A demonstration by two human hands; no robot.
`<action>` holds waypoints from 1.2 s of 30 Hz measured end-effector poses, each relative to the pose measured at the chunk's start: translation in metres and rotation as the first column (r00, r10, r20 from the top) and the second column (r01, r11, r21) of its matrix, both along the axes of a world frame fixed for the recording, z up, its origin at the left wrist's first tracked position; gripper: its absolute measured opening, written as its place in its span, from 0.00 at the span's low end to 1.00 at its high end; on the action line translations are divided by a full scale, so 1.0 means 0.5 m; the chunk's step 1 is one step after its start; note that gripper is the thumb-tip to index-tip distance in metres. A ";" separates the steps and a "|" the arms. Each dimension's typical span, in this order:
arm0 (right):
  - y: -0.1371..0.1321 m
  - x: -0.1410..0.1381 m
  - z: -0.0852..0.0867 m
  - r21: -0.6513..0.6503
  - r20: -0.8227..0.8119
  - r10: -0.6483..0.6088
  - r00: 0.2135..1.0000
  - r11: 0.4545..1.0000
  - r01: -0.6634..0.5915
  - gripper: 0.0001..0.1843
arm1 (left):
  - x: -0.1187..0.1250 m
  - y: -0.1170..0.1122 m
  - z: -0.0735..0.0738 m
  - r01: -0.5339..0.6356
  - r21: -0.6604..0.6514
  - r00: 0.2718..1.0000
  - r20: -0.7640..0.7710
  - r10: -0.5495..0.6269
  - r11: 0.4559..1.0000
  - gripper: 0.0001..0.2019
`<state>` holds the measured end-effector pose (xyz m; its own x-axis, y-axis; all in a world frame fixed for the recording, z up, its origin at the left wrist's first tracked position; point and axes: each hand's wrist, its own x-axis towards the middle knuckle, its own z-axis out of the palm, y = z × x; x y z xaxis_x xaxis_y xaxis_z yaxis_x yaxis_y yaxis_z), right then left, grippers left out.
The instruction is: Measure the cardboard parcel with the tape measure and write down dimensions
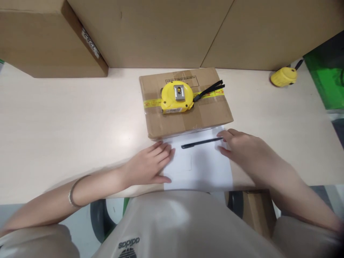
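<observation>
My left hand [149, 163] lies flat over the left edge of a white sheet of paper [206, 172], thumb apart from the fingers. A few thin pencil-like lines show on the sheet. On it rests a black pen [201, 142], slanting slightly. At the pen's right end is my right hand [239, 145], its thumb and forefinger spread apart and the fingertips at the pen's end. Beyond the paper sits a taped cardboard box [185, 125], its near edge against or over the sheet's top. A yellow tape measure [172, 96] with a black strap lies on the box.
A second yellow tape measure [284, 76] stands at the far right of the pale table [67, 125]. Large cardboard boxes [161, 32] line the back, and another carton [48, 43] stands at the back left. Below the table's front edge is a brown box [259, 211].
</observation>
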<state>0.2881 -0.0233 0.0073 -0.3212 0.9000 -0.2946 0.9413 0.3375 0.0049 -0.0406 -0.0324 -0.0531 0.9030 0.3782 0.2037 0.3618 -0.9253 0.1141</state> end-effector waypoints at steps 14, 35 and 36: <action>0.243 -0.167 0.101 0.173 -0.551 0.298 0.779 0.954 -0.243 0.29 | -0.038 0.192 0.000 -0.245 -0.691 0.523 0.496 0.693 0.680 0.38; 0.149 0.005 0.080 -0.110 -0.956 -0.203 0.211 0.917 0.384 0.20 | 0.019 0.183 0.002 -0.133 -0.706 0.610 0.495 0.619 0.695 0.40; 0.153 -0.005 0.091 -0.089 -0.958 -0.182 0.220 0.924 0.372 0.20 | 0.012 0.186 0.001 -0.182 -0.678 0.622 0.482 0.617 0.713 0.40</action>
